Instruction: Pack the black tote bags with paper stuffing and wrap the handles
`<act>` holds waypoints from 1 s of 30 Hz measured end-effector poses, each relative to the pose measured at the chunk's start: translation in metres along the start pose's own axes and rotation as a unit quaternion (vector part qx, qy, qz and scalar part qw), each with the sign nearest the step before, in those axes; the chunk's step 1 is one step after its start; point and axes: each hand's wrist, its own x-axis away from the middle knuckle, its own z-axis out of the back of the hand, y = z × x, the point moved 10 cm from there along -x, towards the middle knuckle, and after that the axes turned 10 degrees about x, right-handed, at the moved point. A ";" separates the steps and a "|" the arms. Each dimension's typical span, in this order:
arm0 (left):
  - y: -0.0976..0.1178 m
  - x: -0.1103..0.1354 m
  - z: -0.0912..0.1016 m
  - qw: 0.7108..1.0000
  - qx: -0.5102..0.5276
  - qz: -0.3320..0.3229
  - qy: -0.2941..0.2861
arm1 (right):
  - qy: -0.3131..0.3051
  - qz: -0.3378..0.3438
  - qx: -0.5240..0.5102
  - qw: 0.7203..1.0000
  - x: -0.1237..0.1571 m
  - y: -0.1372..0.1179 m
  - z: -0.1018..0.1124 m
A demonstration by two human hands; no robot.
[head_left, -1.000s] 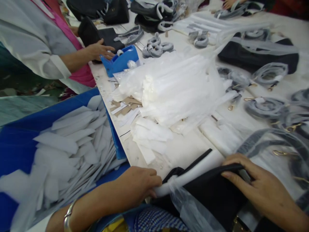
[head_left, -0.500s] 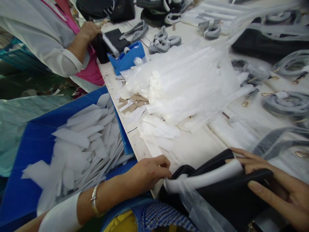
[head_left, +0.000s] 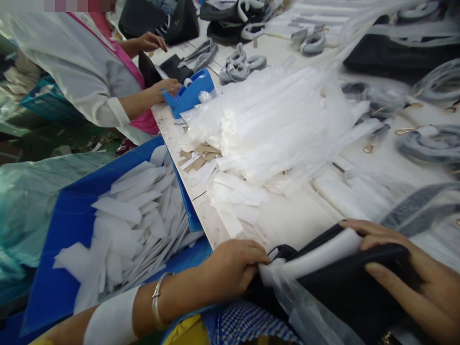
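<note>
A black bag (head_left: pixel 334 292) lies tilted at the table's near edge, low in the head view. White foam padding (head_left: pixel 327 251) runs along its open top, and a strip of clear plastic film (head_left: pixel 309 306) hangs over its side. My left hand (head_left: pixel 235 266) is closed at the bag's left end, its fingertips pinching the edge beside the padding. My right hand (head_left: pixel 406 268) grips the right end, fingers on the far side and thumb on the near panel. The bag's lower part is out of view.
A blue bin (head_left: pixel 53 258) of white foam pieces (head_left: pixel 125 230) stands left of the table. White plastic sheets (head_left: pixel 283 124) are heaped mid-table, behind paper scraps. A blue tape dispenser (head_left: pixel 190 93) sits near a co-worker's hand (head_left: pixel 163 91). Wrapped straps (head_left: pixel 431 148) lie at right.
My left hand has moved slightly right and now sits closer against the bag's left end. My right hand stays about the same. The co-worker's one hand has come down beside the tape dispenser.
</note>
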 end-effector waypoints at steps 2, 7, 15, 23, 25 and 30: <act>0.006 0.002 0.004 0.994 -0.106 0.000 -0.038 | -0.026 0.002 0.010 1.000 -0.005 -0.002 -0.010; -0.008 0.004 0.009 0.974 -0.209 0.077 -0.032 | -0.049 0.012 0.006 0.999 -0.014 -0.009 -0.020; 0.030 0.017 -0.005 0.970 -0.160 -0.148 0.103 | -0.022 0.034 -0.002 0.999 -0.016 -0.025 -0.005; 0.021 0.003 -0.033 0.946 -0.212 -0.212 0.126 | 0.125 0.038 0.176 0.976 0.096 -0.044 0.053; 0.021 -0.003 -0.027 0.955 -0.197 -0.187 0.118 | 0.134 0.039 0.237 0.961 0.146 -0.049 0.045; 0.040 -0.032 -0.022 0.974 -0.162 -0.118 0.102 | 0.149 -0.033 0.311 0.938 0.218 -0.031 -0.003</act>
